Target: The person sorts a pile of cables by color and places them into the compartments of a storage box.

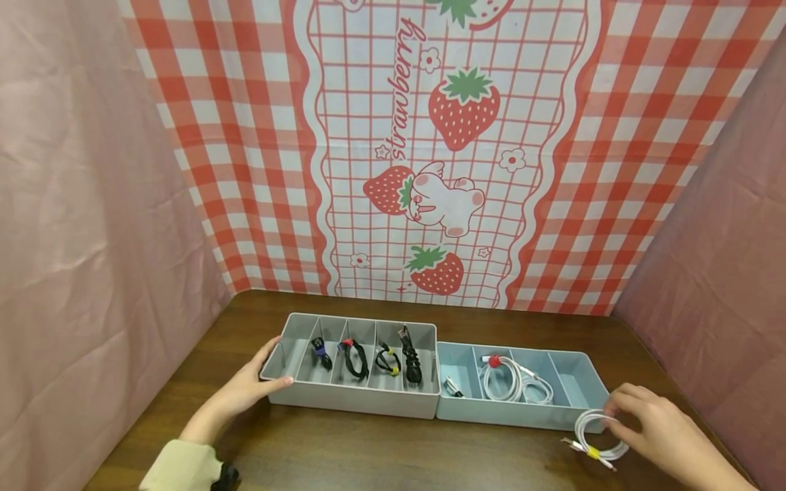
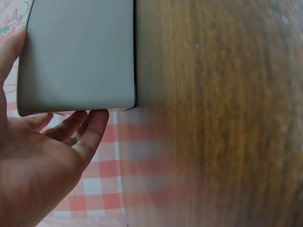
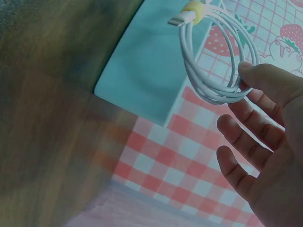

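Observation:
My right hand [image 1: 660, 426] pinches a coiled white charging cable [image 3: 201, 78] between thumb and forefinger, its other fingers spread loosely. A yellow tie [image 3: 193, 11] binds the coil beside its plug ends. In the head view the coil hangs at the right front corner of the light blue divided box [image 1: 510, 410]. At the left, my left hand [image 1: 248, 382] holds the end of the grey divided box [image 1: 356, 397], thumb at the front wall and fingers against the end wall [image 2: 78, 56]. Bundled black cables [image 1: 355, 360] lie in several of its compartments.
Inside the blue box, a white cable coil with a red tie [image 1: 500, 378] lies in the middle, and a small short cable [image 1: 453, 387] in the left compartment. Both boxes stand end to end on the wooden table [image 1: 368, 450]. A checked strawberry cloth [image 1: 460, 204] hangs behind.

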Motion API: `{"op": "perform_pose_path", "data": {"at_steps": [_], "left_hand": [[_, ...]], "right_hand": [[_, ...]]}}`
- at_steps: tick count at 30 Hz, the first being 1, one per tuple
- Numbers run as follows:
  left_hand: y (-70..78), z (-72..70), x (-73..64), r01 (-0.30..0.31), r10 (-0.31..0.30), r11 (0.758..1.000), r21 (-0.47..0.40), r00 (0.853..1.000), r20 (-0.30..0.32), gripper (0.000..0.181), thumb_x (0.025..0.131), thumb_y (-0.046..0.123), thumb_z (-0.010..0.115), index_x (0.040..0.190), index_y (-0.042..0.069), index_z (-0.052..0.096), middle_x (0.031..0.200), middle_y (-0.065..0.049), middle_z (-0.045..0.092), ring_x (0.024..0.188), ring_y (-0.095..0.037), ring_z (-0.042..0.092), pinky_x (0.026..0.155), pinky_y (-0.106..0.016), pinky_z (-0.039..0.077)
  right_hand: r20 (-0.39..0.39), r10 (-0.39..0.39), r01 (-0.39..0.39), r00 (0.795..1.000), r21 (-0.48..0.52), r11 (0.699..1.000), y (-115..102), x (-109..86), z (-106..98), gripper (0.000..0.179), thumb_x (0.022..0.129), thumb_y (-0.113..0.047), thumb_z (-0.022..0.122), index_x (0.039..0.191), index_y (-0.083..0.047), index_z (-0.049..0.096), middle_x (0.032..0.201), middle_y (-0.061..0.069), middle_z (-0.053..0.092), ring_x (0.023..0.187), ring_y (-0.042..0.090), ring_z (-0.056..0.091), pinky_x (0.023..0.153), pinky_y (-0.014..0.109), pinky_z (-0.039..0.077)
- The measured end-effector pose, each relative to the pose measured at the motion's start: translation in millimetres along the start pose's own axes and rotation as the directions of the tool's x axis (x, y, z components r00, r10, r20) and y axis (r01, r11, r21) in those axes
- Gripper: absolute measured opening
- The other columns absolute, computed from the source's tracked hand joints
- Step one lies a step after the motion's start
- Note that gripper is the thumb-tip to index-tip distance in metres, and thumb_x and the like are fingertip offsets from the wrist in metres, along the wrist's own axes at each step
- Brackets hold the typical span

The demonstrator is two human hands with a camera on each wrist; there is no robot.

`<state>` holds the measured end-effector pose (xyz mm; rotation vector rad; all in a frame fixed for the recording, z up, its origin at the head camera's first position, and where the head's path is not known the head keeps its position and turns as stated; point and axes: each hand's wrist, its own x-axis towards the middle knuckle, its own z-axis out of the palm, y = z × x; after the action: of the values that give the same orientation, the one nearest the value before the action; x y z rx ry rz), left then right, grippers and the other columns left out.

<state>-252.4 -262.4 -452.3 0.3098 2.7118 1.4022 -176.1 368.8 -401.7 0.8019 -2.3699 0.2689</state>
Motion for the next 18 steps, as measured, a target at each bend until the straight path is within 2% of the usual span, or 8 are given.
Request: {"op": "perform_pose_path", "data": {"at_steps": [3, 5, 8, 14, 18], "left_hand": [[-0.4, 0.3, 0.2, -0.004, 0.004, 1.000, -0.003, 1.000, -0.003, 0.090, 0.085, 0.035, 0.069, 0.151, 0.012, 0.012, 0.153, -0.026, 0.016, 0.137, -0.046, 0.019, 0.105, -0.064, 0.021], [-0.3, 0.4, 0.3, -0.004, 0.004, 1.000, -0.005, 1.000, -0.007, 0.090, 0.085, 0.035, 0.069, 0.152, 0.013, 0.012, 0.153, -0.026, 0.016, 0.137, -0.046, 0.019, 0.105, -0.064, 0.021], [-0.1, 0.4, -0.1, 0.001, -0.001, 1.000, -0.006, 1.000, -0.006, 0.090, 0.085, 0.035, 0.069, 0.152, 0.013, 0.012, 0.153, -0.026, 0.016, 0.138, -0.046, 0.018, 0.105, -0.064, 0.020], [0.0, 0.7, -0.8, 0.004, -0.004, 1.000, -0.011, 1.000, -0.005, 0.091, 0.085, 0.034, 0.069, 0.152, 0.012, 0.011, 0.153, -0.026, 0.015, 0.138, -0.046, 0.018, 0.105, -0.064, 0.021], [0.0, 0.7, -1.0, 0.003, -0.003, 1.000, -0.007, 1.000, -0.004, 0.091, 0.085, 0.035, 0.069, 0.152, 0.011, 0.011, 0.154, -0.026, 0.014, 0.138, -0.046, 0.018, 0.105, -0.064, 0.021]], "right_hand": [[-0.001, 0.003, -0.003, 1.000, -0.017, 1.000, 1.3, 3.1, -3.0, 0.030, 0.065, -0.025, 0.085, 0.074, -0.032, 0.057, 0.079, -0.022, 0.050, 0.069, -0.008, 0.043, 0.055, 0.010, 0.034], [-0.001, 0.012, -0.012, 1.000, -0.037, 0.999, 1.3, 5.6, -4.9, 0.040, 0.055, -0.013, 0.087, 0.074, -0.031, 0.057, 0.079, -0.022, 0.050, 0.069, -0.008, 0.044, 0.055, 0.010, 0.035], [-0.006, 0.031, -0.031, 1.000, -0.060, 0.998, 2.0, 8.9, -7.8, 0.045, 0.050, -0.007, 0.086, 0.074, -0.031, 0.057, 0.079, -0.022, 0.051, 0.068, -0.008, 0.045, 0.055, 0.011, 0.035], [-0.015, 0.073, -0.074, 0.997, -0.085, 0.994, 4.1, 13.7, -12.5, 0.044, 0.050, -0.007, 0.086, 0.073, -0.031, 0.057, 0.078, -0.020, 0.051, 0.066, -0.006, 0.045, 0.053, 0.012, 0.034], [-0.050, 0.064, -0.068, 0.997, -0.079, 0.995, 5.9, 15.9, -12.4, 0.037, 0.057, -0.015, 0.087, 0.073, -0.031, 0.058, 0.078, -0.019, 0.053, 0.065, -0.004, 0.047, 0.053, 0.013, 0.036]]}}
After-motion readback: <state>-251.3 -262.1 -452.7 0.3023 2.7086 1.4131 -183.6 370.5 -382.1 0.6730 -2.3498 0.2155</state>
